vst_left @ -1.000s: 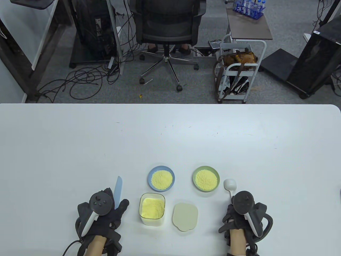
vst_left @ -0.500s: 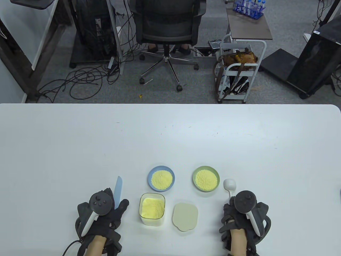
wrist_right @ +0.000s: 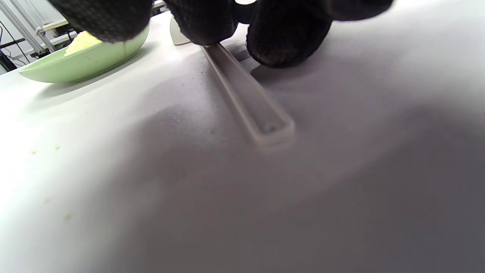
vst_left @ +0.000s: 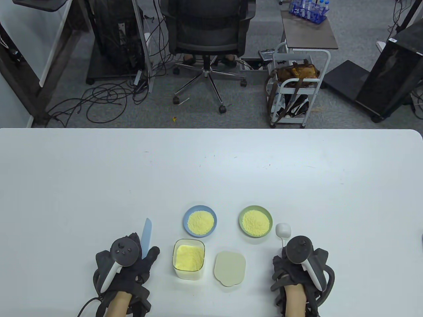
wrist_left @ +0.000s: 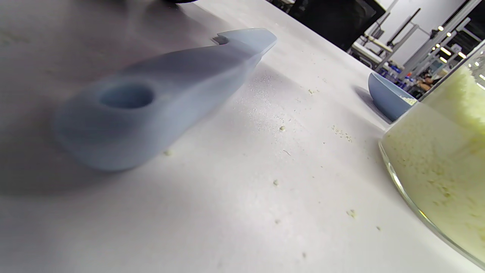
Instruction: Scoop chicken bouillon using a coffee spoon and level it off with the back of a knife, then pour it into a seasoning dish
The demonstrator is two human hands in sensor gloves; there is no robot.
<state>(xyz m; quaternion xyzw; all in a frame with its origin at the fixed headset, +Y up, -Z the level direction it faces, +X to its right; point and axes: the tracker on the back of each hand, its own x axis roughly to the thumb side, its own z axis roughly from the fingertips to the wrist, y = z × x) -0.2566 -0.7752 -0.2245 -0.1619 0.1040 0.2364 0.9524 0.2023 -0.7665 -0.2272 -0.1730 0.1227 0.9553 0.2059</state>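
A pale blue knife lies on the table with its blade pointing away from me. My left hand rests flat over its handle, and in the left wrist view the handle lies free on the table with no fingers round it. A white coffee spoon lies right of the green seasoning dish. My right hand pinches its handle, fingertips on either side. An open glass container of yellow chicken bouillon stands between my hands.
A blue seasoning dish holding yellow powder stands behind the container, and the green dish is also filled. The container's beige lid lies to its right. Loose grains dot the table near the knife.
My right hand has shifted slightly left and closed on the spoon's handle; the spoon's bowl has rolled and moved a little left. The left hand and knife have stayed put.
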